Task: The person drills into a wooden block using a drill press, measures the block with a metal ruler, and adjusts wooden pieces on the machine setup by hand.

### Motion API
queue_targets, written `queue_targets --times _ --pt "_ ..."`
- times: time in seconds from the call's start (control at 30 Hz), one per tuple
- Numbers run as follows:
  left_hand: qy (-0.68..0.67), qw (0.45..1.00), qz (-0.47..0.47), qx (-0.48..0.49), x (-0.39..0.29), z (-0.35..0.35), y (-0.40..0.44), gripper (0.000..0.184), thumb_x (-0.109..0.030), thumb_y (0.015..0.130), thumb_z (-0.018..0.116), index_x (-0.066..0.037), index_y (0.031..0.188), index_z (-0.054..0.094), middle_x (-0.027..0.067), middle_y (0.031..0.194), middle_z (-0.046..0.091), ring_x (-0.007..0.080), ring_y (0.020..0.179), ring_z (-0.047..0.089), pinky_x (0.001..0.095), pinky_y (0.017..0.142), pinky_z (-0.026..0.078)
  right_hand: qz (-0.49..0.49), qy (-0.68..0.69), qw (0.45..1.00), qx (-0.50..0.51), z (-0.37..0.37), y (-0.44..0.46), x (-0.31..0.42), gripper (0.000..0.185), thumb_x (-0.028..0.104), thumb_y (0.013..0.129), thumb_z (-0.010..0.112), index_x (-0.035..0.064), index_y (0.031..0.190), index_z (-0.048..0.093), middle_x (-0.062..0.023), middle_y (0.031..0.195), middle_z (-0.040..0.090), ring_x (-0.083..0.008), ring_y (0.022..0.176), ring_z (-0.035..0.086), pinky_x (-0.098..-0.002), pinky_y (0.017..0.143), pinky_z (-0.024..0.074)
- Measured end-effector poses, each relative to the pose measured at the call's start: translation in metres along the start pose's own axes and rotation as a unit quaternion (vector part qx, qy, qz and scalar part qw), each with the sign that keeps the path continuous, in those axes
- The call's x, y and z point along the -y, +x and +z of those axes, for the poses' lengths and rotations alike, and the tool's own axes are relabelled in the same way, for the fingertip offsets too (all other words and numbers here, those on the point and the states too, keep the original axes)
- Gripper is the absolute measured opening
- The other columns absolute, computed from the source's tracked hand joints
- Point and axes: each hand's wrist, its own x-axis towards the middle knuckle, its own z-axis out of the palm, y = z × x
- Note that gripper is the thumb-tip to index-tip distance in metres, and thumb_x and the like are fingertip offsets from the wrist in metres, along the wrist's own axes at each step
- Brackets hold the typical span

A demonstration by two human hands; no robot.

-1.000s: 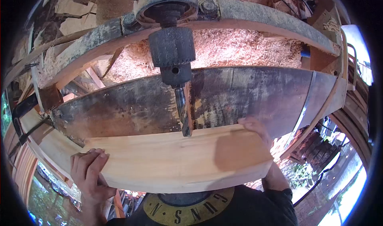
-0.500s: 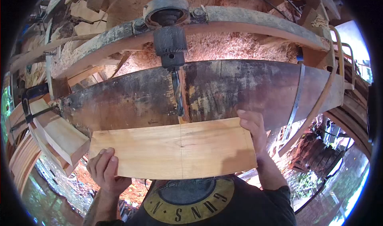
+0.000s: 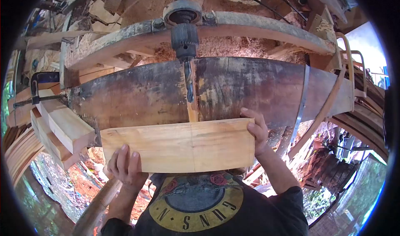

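Watching remotely, I have my left grip [image 3: 127, 167] curled onto the lower left corner of the pale board [image 3: 177, 146], which spans the dark counter's [image 3: 246, 90] near side below the drill bit [image 3: 190, 84], my right grip [image 3: 259, 131] clasping its upper right corner.

On the near side of the scene we read "GUNS N" in dark capitals [image 3: 186, 224] on the yellow ring [image 3: 196, 226] printed on the black shirt [image 3: 268, 215]. We see them run along the ring's near arc from right to left, G farthest right, the last N at left.
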Motion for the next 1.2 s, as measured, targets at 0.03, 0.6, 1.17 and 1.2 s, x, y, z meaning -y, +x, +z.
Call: queue_targets --times 0.03,0.6,1.17,1.2 --pt "0.0 1.0 -0.005 -0.003 -0.001 0.002 -0.003 0.051 -0.022 0.093 0.075 -0.013 0.139 0.054 0.0214 0.142 0.059 0.0399 0.123 0.055 0.0504 0.101 0.047 -0.003 -0.011 1.0 0.006 -0.002 0.002 0.001 0.067 0.021 0.089 0.082 0.0145 0.145 0.047 -0.0328 0.141 0.059 -0.0423 0.109 0.067 -0.0498 0.088 0.0544" --pt "-0.019 0.999 -0.025 -0.026 -0.009 0.014 -0.011 0.055 -0.021 0.094 0.079 -0.013 0.14 0.05 0.0244 0.142 0.054 0.0418 0.127 0.051 0.0493 0.104 0.051 0.2 -0.023 0.979 0.021 -0.002 -0.002 0.015 0.063 0.029 0.092 0.076 -0.0065 0.141 0.057 -0.021 0.127 0.069 -0.0374 0.104 0.064 -0.0458 0.094 0.0508" --pt "-0.012 0.996 -0.026 -0.083 -0.011 0.024 -0.012 0.034 -0.012 0.097 0.064 -0.012 0.13 0.056 0.0221 0.137 0.062 0.0395 0.126 0.053 0.0498 0.104 0.047 0.097 -0.142 0.985 0.01 0.006 0.004 0.013 0.064 0.036 0.085 0.073 -0.0012 0.135 0.06 -0.0195 0.116 0.068 -0.0404 0.106 0.064 -0.0502 0.095 0.0494" --pt "-0.015 0.996 -0.028 -0.084 -0.011 0.024 -0.013 0.035 -0.01 0.097 0.063 -0.012 0.13 0.056 0.0223 0.138 0.061 0.0397 0.126 0.053 0.0496 0.104 0.047 0.106 -0.141 0.984 0.014 0.005 0.005 0.014 0.063 0.036 0.085 0.073 -0.0008 0.134 0.06 -0.0192 0.117 0.069 -0.0402 0.107 0.064 -0.0498 0.095 0.0495"
